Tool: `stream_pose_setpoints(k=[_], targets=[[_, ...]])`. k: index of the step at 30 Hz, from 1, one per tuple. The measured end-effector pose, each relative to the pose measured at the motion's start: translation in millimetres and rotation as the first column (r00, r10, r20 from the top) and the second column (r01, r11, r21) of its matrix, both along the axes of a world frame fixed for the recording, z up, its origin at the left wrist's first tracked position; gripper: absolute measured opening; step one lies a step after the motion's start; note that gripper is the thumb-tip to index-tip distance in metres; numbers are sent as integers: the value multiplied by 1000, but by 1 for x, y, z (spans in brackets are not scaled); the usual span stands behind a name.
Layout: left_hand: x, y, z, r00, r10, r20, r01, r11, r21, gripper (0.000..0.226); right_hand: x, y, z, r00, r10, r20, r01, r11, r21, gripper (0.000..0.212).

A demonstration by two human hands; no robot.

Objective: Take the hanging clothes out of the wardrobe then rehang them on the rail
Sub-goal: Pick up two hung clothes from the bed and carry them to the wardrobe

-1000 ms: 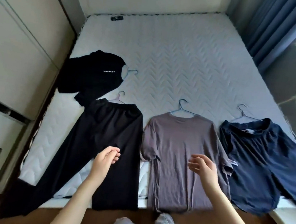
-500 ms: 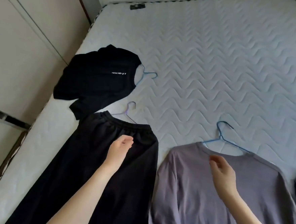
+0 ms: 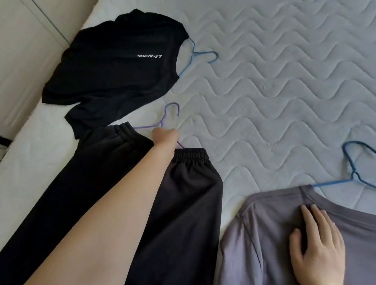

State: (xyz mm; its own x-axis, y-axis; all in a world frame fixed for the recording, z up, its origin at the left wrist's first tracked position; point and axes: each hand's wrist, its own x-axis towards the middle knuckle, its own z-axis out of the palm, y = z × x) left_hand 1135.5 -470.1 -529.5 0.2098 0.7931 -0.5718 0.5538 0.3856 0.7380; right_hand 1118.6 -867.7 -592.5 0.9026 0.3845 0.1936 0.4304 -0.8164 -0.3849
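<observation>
Three garments lie flat on a quilted white mattress point(image 3: 286, 87). Black trousers point(image 3: 187, 209) on a purple wire hanger point(image 3: 170, 116) stretch toward the lower left. My left hand point(image 3: 165, 136) is closed around that hanger just above the waistband. A black T-shirt point(image 3: 112, 70) with small white lettering sits at the upper left on a blue hanger point(image 3: 199, 55). At the lower right is a grey T-shirt point(image 3: 264, 247) on another blue hanger point(image 3: 356, 174). My right hand point(image 3: 317, 247) rests flat on the grey shirt, fingers spread, below the collar.
Pale wardrobe panels point(image 3: 18, 41) run along the left side of the mattress, close to its edge. Bare quilted mattress fills the upper right.
The view has moved closer to the bed. My left hand reached forward and closed on the purple hanger. My right hand dropped flat onto the grey shirt.
</observation>
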Motion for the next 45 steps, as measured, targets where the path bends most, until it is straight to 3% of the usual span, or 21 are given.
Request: stream_pose_setpoints(k=[1,3,4,8,12,15,19,21,25,28,36,41,45], targets=[[5,3,2,990,101,99,-89,989,-122,52,-1,1,0,1000,-1,6,1,1000,5,53],[5,6,6,946,263,189,-221,951,-217,23,-1,2,1,1000,-6,22,6,1000,11,53],[2,6,9,931,291,222,-241,944,-224,26,-1,2,1,1000,-13,20,13,1000,15,54],[-26,-12,48,896,248,368,-199,966,-165,28,-2,4,6,998,-51,-27,49,997,-61,56],[-84,-35,118,887,213,410,-193,977,-89,31,8,6,36,956,-33,-292,-13,988,-154,54],[-140,-53,190,892,182,414,-185,982,-34,28,14,10,113,812,-33,-583,114,988,103,29],[-223,-81,304,906,159,393,-199,978,62,27,-16,9,239,575,147,-805,436,777,454,23],[-267,-100,362,911,155,383,-211,971,109,27,-45,2,311,510,269,-817,467,710,526,27],[-366,-153,466,923,155,351,-231,955,187,28,-121,-25,427,488,416,-767,382,689,616,31],[-446,-199,514,934,140,328,-230,939,254,30,-175,-51,477,464,481,-744,333,684,650,32],[-635,-354,499,938,188,293,-279,908,312,26,-320,-138,486,404,506,-762,255,737,625,31],[-718,-415,489,991,-24,132,-29,921,388,30,-404,-200,461,403,401,-823,333,773,539,30],[-768,-431,511,983,-166,78,119,899,422,23,-474,-244,457,431,287,-856,499,714,491,27]])
